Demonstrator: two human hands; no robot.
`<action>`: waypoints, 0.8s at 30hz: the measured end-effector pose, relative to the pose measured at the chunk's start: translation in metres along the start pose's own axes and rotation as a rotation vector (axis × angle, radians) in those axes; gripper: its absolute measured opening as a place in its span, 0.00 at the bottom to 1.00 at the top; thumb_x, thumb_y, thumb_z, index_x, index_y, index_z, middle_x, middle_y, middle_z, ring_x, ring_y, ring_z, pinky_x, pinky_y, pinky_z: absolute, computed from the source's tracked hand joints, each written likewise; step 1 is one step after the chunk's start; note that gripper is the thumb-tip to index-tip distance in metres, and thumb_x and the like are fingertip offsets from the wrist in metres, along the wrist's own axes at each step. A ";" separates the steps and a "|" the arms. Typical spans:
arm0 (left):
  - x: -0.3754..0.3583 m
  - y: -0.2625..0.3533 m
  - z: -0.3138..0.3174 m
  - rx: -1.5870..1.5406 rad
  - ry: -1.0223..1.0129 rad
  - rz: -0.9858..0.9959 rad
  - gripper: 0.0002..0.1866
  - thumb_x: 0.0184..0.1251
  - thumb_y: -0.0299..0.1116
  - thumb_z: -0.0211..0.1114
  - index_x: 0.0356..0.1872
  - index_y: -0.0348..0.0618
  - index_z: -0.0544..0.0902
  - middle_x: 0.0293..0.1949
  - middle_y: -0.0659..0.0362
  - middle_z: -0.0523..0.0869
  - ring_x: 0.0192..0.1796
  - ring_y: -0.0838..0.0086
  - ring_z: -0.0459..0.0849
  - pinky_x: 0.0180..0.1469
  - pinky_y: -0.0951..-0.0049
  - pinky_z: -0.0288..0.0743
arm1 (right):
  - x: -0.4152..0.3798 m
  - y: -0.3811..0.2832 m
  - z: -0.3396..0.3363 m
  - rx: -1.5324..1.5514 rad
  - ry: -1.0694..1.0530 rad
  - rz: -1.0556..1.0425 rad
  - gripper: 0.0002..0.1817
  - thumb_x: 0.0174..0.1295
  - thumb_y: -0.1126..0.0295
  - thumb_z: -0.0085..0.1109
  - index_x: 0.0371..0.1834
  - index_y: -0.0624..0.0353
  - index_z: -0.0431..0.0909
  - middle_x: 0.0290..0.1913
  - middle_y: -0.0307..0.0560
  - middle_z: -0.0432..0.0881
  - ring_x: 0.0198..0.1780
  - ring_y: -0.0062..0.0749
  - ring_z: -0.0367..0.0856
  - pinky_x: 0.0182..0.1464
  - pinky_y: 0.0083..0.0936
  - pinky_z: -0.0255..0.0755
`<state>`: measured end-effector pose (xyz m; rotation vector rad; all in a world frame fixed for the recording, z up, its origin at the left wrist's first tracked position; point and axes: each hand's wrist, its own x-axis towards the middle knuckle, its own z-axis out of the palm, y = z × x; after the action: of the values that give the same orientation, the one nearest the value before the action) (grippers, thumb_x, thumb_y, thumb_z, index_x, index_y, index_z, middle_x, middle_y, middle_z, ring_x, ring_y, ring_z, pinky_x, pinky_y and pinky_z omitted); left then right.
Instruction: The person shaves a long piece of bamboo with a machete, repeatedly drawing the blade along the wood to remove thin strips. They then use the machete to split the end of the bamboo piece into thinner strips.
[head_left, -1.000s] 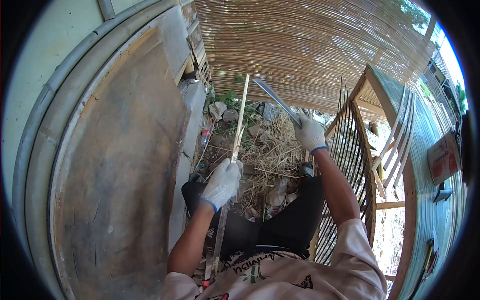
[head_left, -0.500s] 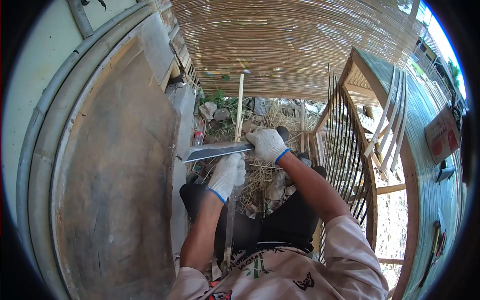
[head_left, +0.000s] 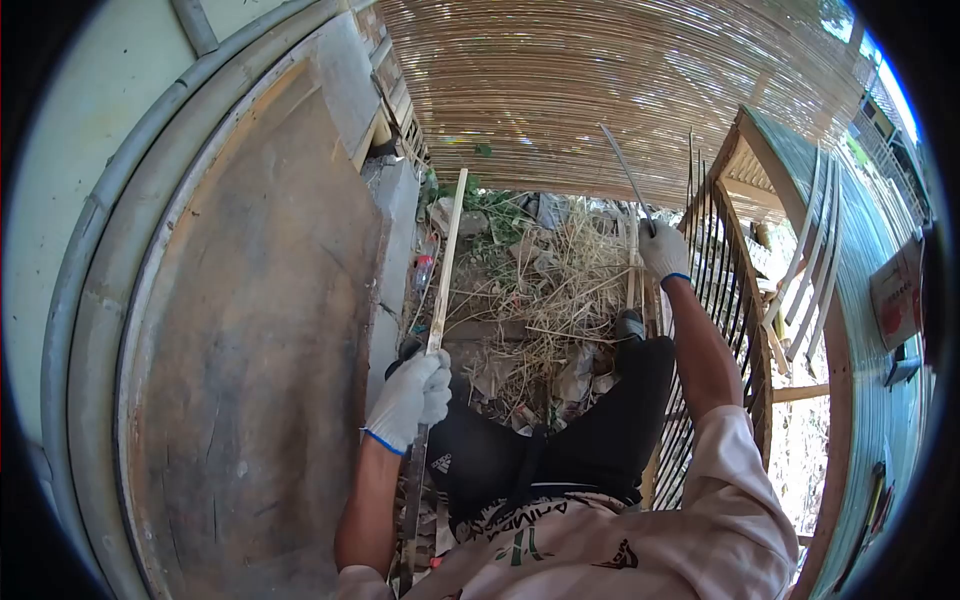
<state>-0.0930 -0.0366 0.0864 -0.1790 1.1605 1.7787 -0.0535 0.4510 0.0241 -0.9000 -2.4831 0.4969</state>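
Note:
My left hand (head_left: 410, 398), in a white glove with a blue cuff, is closed around a long bamboo strip (head_left: 449, 258). The strip's pale end points up and away from me; its darker lower part runs down beside my left leg. On the right, my gloved right hand (head_left: 664, 250) grips a machete (head_left: 627, 175), its blade seen nearly edge-on and slanting up to the left. The handle is mostly hidden in my fist. Blade and strip are well apart.
A large brown board (head_left: 250, 300) stands along my left. To the right is a wooden frame (head_left: 822, 330) with a green top, several bamboo strips (head_left: 815, 240) draped over it. A bamboo screen (head_left: 600, 80) hangs ahead. Dry straw (head_left: 570, 270) and rubble cover the ground.
My right hand has swung the machete away to the right and turned its blade upward, off the strip. My left hand has moved lower and left with the bamboo strip.

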 end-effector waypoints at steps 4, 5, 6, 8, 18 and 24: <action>0.028 0.001 0.008 0.023 -0.058 0.086 0.08 0.86 0.38 0.54 0.46 0.51 0.79 0.22 0.74 0.63 0.16 0.86 0.58 0.15 0.79 0.50 | -0.039 -0.044 -0.039 -0.016 -0.181 -0.065 0.23 0.75 0.51 0.58 0.37 0.62 0.86 0.32 0.65 0.87 0.38 0.64 0.88 0.43 0.54 0.79; 0.036 -0.002 0.014 0.043 -0.103 0.084 0.08 0.87 0.38 0.53 0.47 0.50 0.78 0.22 0.73 0.64 0.16 0.86 0.59 0.15 0.79 0.50 | -0.058 -0.062 -0.044 0.013 -0.237 -0.112 0.22 0.75 0.51 0.58 0.37 0.62 0.86 0.31 0.66 0.86 0.38 0.64 0.88 0.43 0.54 0.79; 0.043 -0.003 0.019 0.024 -0.123 0.059 0.09 0.87 0.38 0.52 0.50 0.48 0.79 0.22 0.73 0.64 0.16 0.86 0.59 0.15 0.78 0.52 | -0.075 -0.077 -0.045 0.027 -0.283 -0.164 0.20 0.74 0.52 0.59 0.38 0.60 0.86 0.31 0.65 0.87 0.38 0.64 0.88 0.44 0.54 0.80; 0.053 -0.001 0.041 0.068 -0.101 0.070 0.10 0.87 0.38 0.52 0.52 0.46 0.80 0.22 0.73 0.64 0.16 0.85 0.59 0.16 0.78 0.53 | -0.095 -0.109 -0.044 0.034 -0.377 -0.280 0.16 0.72 0.54 0.61 0.41 0.57 0.86 0.32 0.63 0.87 0.39 0.62 0.89 0.45 0.54 0.81; 0.069 -0.016 0.065 0.044 -0.026 0.150 0.08 0.86 0.40 0.58 0.53 0.50 0.81 0.25 0.73 0.73 0.18 0.84 0.68 0.18 0.78 0.62 | -0.101 -0.167 -0.001 0.010 -0.497 -0.625 0.12 0.57 0.59 0.66 0.37 0.55 0.83 0.31 0.57 0.87 0.38 0.61 0.88 0.42 0.55 0.80; 0.031 -0.016 0.051 0.189 0.026 0.122 0.10 0.86 0.36 0.55 0.55 0.45 0.80 0.23 0.73 0.68 0.18 0.86 0.64 0.17 0.80 0.56 | -0.052 -0.119 0.024 -0.123 -0.284 -0.350 0.13 0.68 0.58 0.61 0.41 0.56 0.87 0.34 0.59 0.89 0.39 0.59 0.89 0.44 0.55 0.81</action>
<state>-0.0791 0.0236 0.0859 -0.0196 1.3752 1.7644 -0.0906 0.3261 0.0457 -0.4413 -2.8758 0.3756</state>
